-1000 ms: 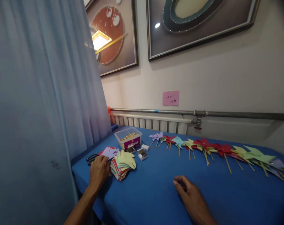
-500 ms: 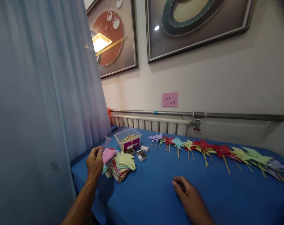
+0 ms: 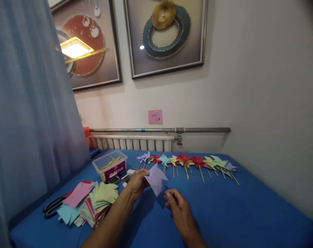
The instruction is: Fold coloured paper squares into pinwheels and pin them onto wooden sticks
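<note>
My left hand (image 3: 138,182) is pinching a purple paper (image 3: 156,179) up over the blue bench (image 3: 236,213). My right hand (image 3: 178,208) rests just below it, fingers loosely curled, paper stack (image 3: 94,203) off left

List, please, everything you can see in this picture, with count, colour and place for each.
purple paper sheet: one, lilac, held above the table centre
paper stack: one pile, mixed colours, pink sheet on top, table left
scissors: one pair, black handles, left of the pile
plastic box: one, clear, holding sticks, behind the pile
small boxes: a few, white, beside the plastic box
pinwheels: a row, count unclear, purple, red, teal, yellow, green, far side
table: one, blue cover
sticky note: one, pink, wall
pipe: one, grey, above the radiator
pictures: two, framed, wall
curtain: one, pale blue, left
left hand: pinching the sheet
right hand: beside the sheet, fingers curled
</note>
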Available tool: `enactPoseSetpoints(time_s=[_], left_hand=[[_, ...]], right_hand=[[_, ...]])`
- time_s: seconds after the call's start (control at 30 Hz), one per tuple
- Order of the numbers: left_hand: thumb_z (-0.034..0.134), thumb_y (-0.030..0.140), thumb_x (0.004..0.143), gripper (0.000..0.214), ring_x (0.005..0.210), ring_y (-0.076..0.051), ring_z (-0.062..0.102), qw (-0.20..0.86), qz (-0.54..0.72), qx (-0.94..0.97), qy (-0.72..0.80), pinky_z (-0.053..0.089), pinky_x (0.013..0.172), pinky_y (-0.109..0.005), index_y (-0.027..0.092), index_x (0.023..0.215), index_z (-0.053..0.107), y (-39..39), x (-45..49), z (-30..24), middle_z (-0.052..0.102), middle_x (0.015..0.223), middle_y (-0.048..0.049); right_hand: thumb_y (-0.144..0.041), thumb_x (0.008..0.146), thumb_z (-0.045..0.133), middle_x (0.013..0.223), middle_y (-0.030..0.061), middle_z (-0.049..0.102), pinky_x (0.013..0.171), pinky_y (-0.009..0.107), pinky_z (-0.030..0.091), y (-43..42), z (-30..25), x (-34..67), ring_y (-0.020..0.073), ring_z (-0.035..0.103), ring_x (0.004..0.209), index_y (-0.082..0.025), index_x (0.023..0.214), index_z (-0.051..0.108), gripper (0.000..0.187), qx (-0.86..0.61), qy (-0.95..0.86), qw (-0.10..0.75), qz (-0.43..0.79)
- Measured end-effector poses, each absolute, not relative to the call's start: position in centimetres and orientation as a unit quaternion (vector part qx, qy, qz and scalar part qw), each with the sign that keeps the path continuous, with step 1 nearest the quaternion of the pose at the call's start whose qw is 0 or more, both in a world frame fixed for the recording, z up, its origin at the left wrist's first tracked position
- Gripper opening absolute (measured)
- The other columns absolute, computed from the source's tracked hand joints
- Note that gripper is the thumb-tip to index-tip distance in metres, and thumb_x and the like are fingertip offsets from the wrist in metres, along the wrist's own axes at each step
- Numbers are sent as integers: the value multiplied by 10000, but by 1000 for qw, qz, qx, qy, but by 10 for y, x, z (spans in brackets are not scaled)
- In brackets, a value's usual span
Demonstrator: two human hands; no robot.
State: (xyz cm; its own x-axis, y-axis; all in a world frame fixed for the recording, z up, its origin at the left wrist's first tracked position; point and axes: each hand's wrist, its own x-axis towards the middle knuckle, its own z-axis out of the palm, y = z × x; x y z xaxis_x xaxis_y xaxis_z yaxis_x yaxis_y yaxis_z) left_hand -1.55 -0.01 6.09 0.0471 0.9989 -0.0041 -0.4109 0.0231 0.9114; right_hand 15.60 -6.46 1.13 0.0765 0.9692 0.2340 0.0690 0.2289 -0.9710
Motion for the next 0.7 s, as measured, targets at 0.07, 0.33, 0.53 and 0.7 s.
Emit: enactPoseSetpoints(time_s=[0.07,0.33,0.53,0.7], left_hand=[[775,339,616,251,578,-139,550,539,589,448,402,444,613,-273,179,692,597,5,-5,53,602,623,18],[495,241,968,239,920,-206,654,103,493,780,371,467,848,-329,210,852,702,-30,15,17,728,969,-90],[485,185,982,278,839,-202,639,-72,426,837,336,434,797,-357,202,818,709,-38,31,4,724,918,-94],[581,213,919,163,966,-240,652,9,466,804,370,461,901,-403,210,988,729,-36,21,14,730,1051,-117]], right_hand=[[-692,811,630,779,48,732,639,309,497,-58,7,162,214,655,686,-236,797,698,462,-473,-513,579,422],[-725,707,793,1006,118,785,816,368,571,-53,-4,157,270,751,918,-191,1001,724,614,-365,-373,605,601],[-585,697,850,884,77,793,746,370,582,-53,-1,158,320,756,951,-224,876,671,441,-366,-327,624,608],[-577,679,843,906,73,804,702,367,580,-45,-8,168,323,763,927,-231,929,673,460,-394,-314,629,593]])
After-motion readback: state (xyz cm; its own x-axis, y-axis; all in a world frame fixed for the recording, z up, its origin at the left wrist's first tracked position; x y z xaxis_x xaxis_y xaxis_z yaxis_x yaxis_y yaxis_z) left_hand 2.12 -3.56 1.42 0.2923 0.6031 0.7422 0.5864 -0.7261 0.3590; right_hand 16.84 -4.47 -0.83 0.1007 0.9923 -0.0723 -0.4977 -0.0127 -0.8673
